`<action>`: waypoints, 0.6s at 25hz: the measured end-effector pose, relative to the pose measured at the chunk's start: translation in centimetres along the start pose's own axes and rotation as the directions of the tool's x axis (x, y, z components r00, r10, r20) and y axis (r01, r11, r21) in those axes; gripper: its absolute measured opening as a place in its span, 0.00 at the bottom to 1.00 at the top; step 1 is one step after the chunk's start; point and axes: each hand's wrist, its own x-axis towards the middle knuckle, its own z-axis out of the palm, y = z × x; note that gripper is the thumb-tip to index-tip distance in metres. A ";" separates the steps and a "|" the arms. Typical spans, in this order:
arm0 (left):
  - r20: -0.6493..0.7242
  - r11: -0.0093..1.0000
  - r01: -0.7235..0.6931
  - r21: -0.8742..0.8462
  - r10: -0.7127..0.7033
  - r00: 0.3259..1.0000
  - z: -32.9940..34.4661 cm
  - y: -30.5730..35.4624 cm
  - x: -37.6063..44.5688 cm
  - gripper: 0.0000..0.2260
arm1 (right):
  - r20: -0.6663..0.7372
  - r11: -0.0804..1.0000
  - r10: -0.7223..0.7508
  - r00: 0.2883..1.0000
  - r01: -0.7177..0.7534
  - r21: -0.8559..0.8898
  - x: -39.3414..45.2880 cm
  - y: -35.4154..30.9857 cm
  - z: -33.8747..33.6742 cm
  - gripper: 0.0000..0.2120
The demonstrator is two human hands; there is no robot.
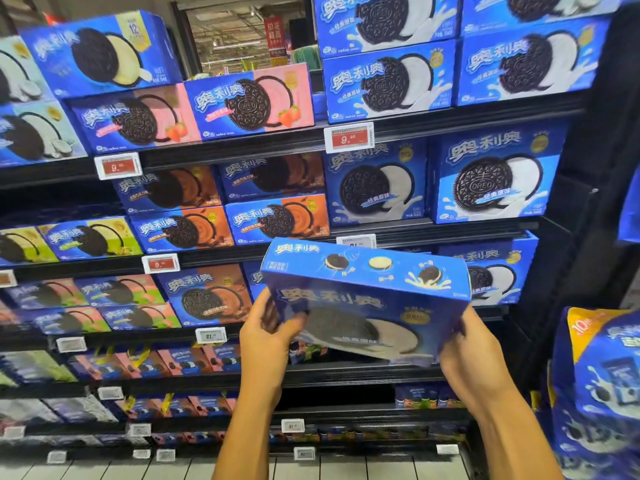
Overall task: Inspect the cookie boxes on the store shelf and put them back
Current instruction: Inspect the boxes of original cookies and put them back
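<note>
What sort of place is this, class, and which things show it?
Most likely a supermarket aisle: black metal shelves stacked with blue cardboard cookie boxes, and red-and-white price tags clipped along the shelf edges.

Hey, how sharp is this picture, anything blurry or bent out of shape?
Head view: the held blue box shows motion smear on its front face, the lower left shelves are soft and blurred, the upper boxes read crisply, and the wide lens bows the shelf lines toward the edges.
</note>
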 end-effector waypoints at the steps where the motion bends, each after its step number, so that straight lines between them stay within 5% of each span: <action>1: -0.025 1.000 0.019 -0.005 -0.019 1.000 0.1 0.1 0.0 0.24 | 0.000 1.000 0.024 1.000 -0.024 -0.020 -0.1 0.0 0.1 0.19; 7: -0.047 0.995 0.096 0.008 -0.095 0.994 0.9 1.1 -0.4 0.07 | 0.093 0.984 0.177 0.980 -0.174 -0.041 -0.6 -0.9 0.4 0.24; 11: -0.043 0.986 0.166 -0.014 -0.166 0.985 1.2 0.8 -0.9 0.05 | 0.190 0.960 0.256 0.948 -0.272 0.067 -1.3 -0.8 -0.3 0.24; 15: 0.017 0.974 0.227 0.008 -0.228 0.974 2.2 0.7 -0.6 0.07 | 0.164 0.974 0.188 0.969 -0.205 0.098 -1.0 -0.2 -0.8 0.25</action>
